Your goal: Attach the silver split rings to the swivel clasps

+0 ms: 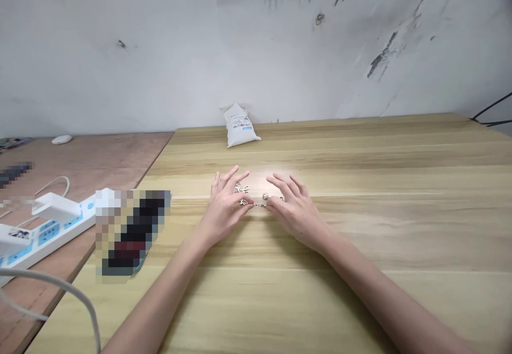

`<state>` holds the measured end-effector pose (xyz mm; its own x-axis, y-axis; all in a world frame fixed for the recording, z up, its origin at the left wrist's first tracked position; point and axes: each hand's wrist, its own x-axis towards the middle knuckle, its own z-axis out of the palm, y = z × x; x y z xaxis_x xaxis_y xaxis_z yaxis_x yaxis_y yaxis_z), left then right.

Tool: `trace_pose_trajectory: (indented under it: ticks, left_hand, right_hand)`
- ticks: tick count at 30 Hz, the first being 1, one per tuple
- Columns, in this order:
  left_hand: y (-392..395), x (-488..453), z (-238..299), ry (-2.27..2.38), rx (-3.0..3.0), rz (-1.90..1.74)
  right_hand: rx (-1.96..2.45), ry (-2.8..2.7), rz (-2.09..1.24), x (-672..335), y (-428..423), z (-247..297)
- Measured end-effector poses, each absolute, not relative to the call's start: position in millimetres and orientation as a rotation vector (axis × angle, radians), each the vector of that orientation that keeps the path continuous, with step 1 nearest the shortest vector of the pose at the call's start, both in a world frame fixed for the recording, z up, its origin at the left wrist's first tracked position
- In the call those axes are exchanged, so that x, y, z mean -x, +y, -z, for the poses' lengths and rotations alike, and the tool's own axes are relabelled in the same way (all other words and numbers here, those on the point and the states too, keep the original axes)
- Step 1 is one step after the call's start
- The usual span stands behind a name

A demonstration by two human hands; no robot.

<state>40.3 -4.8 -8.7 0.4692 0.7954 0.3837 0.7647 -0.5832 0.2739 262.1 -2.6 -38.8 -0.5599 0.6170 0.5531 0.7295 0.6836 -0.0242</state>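
Observation:
Both hands rest on a light wooden table (360,226), close together at its middle. My left hand (226,207) pinches one end of a small metal ring or clasp piece (260,205) between thumb and forefinger, its other fingers spread. My right hand (292,204) pinches the other end of the same piece, the rest of its fingers stretched out. A few more small silver metal clasps (241,188) lie on the table just beyond the fingertips, one (265,196) between the hands.
A small white bag (239,125) stands at the wall behind the hands. To the left, a reddish table (100,157) carries a white power strip (44,228) with a plugged adapter, cables and a white mouse (61,139). A blurred object (132,234) lies at the table's left edge.

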Motion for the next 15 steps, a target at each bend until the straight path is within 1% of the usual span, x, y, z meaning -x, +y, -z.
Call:
trace_pose_trajectory:
  ticks: [15]
  left_hand:
    - [-5.6,-41.8,7.5,1.385,-2.659,-0.74]
  right_hand:
    - [1.001,-2.373,0.327,-260.7,-4.2,40.9]
